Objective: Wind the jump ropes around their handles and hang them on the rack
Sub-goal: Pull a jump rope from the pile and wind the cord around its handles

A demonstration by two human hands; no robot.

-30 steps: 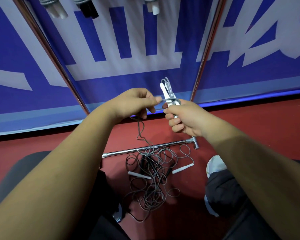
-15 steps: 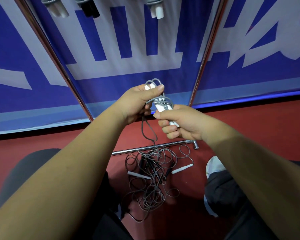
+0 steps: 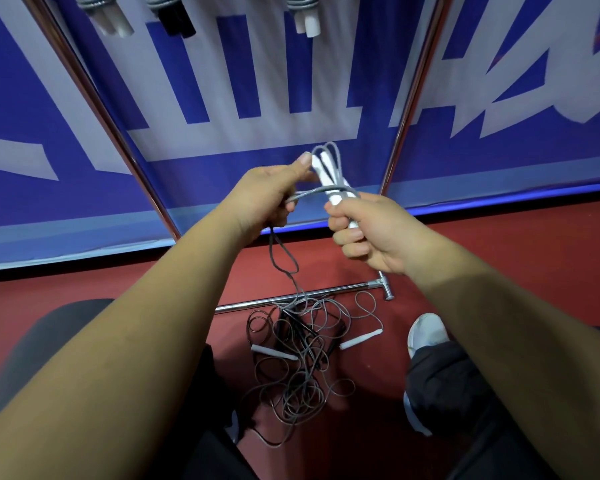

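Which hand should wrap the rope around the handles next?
Left. The left hand pinches the grey rope right beside the white handles, slack hanging below it. The right hand is busy gripping those handles steady.

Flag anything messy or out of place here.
Yes: a tangle of grey ropes lies on the red floor, snarled with two loose white handles and draped over the rack's base bar. The cord in the left hand, from the paired handles in the right hand, runs down into that snarl and may snag.
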